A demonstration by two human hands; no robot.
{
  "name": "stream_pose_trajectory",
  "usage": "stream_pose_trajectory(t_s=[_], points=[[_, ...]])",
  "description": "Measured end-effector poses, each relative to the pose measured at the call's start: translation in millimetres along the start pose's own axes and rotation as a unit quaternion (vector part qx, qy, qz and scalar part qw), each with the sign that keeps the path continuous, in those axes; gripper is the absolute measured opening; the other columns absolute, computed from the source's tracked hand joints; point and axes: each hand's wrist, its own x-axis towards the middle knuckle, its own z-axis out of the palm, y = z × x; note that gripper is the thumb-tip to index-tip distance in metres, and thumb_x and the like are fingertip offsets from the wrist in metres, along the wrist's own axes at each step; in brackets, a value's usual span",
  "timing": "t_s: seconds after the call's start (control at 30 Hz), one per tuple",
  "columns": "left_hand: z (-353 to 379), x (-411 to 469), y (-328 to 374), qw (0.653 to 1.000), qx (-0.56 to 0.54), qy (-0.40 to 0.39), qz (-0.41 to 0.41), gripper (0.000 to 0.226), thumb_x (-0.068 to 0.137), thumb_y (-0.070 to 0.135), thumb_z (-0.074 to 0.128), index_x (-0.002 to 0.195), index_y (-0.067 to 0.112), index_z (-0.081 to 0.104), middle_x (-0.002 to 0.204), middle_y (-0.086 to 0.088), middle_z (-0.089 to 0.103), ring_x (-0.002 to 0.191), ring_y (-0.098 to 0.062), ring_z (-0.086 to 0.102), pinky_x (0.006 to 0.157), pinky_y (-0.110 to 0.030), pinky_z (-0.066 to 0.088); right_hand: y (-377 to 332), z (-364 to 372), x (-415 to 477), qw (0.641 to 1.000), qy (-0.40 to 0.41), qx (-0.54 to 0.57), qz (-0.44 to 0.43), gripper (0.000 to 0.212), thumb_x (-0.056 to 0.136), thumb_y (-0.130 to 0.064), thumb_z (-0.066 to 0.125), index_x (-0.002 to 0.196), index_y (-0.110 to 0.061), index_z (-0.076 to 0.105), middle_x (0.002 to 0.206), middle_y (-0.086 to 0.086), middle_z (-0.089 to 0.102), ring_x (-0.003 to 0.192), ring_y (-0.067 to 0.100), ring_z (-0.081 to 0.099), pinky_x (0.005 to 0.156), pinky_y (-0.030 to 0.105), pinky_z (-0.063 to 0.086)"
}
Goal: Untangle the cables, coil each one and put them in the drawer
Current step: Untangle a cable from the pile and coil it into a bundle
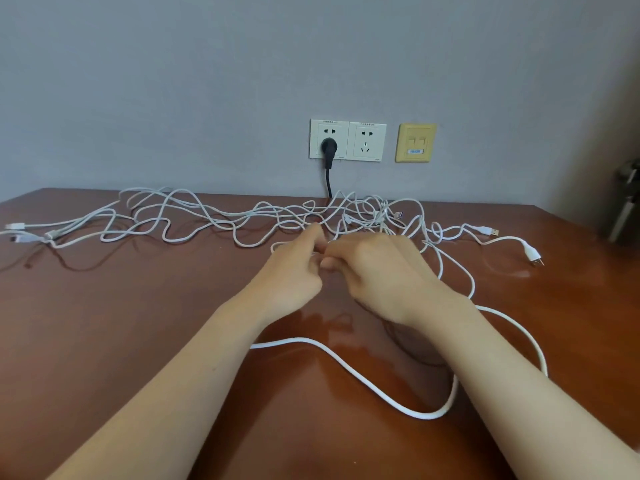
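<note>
Left hand (294,271), right hand (377,271) both pinching thin strand (280,243) mid cable tangle (277,216), sprawling across far tabletop (138,323). Yanking now probably tightening knots, snagging plug (530,252) in loops, imo.

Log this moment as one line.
stage: untangling | left hand: pinches cables | right hand: pinches cables | cables: tangled across table, none coiled | thick cable: looped in front | drawer: not in view
</note>
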Motion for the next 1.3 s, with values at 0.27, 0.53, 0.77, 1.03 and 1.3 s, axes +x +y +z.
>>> stream_pose_trajectory(t_s=[0.27, 0.53, 0.77, 1.03, 1.3], points=[[4, -3, 3, 0.996, -0.074, -0.052, 0.025, 0.029, 0.094, 0.003, 0.041, 0.074, 0.024, 0.040, 0.078, 0.002, 0.059, 0.071, -0.011, 0.047, 0.061, -0.019, 0.035, 25, 1, 3, 0.975, 0.071, 0.143, 0.155, 0.010, 0.084, -0.031, 0.063, 0.075, -0.026, 0.063, 0.071, -0.009, 0.060, 0.075, 0.012, 0.054, 0.064, 0.028, 0.034], [9, 0, 7, 0.984, -0.162, -0.050, 0.047, 0.028, 0.095, 0.003, 0.040, 0.088, 0.029, 0.034, 0.063, 0.016, 0.057, 0.065, -0.005, 0.044, 0.060, -0.014, 0.033, 39, 0, 1, 0.809, -0.024, 0.511, 0.290, 0.013, 0.071, -0.027, 0.073, 0.071, -0.015, 0.068, 0.051, -0.006, 0.061, 0.039, 0.003, 0.047, 0.041, 0.014, 0.035], [5, -2, 15, 0.975, -0.209, -0.019, 0.078, 0.030, 0.095, -0.003, 0.037, 0.088, 0.025, 0.032, 0.066, 0.007, 0.050, 0.054, 0.007, 0.047, 0.059, -0.008, 0.034, 40, 18, 3, 0.700, -0.075, 0.632, 0.323, 0.030, 0.092, -0.009, 0.051, 0.066, -0.013, 0.064, 0.061, 0.006, 0.049, 0.049, 0.012, 0.033, 0.036, 0.013, 0.030], [4, 5, 12, 0.977, -0.173, 0.122, 0.016, 0.017, 0.096, 0.005, 0.033, 0.103, 0.019, 0.026, 0.079, 0.008, 0.047, 0.066, 0.000, 0.048, 0.054, -0.014, 0.032, 13, 26, 7, 0.848, -0.013, 0.477, 0.231, 0.032, 0.093, -0.021, 0.054, 0.062, -0.015, 0.056, 0.047, -0.001, 0.047, 0.040, 0.007, 0.040, 0.047, 0.019, 0.035], [0, 4, -4, 0.994, 0.065, 0.083, 0.009, 0.017, 0.091, 0.003, 0.044, 0.102, 0.013, 0.037, 0.085, 0.007, 0.042, 0.105, -0.031, 0.050, 0.085, -0.037, 0.039, -3, 16, -1, 0.999, -0.006, 0.027, -0.029, 0.022, 0.098, -0.025, 0.038, 0.097, -0.013, 0.056, 0.094, 0.011, 0.062, 0.091, 0.034, 0.055, 0.068, 0.034, 0.034]])
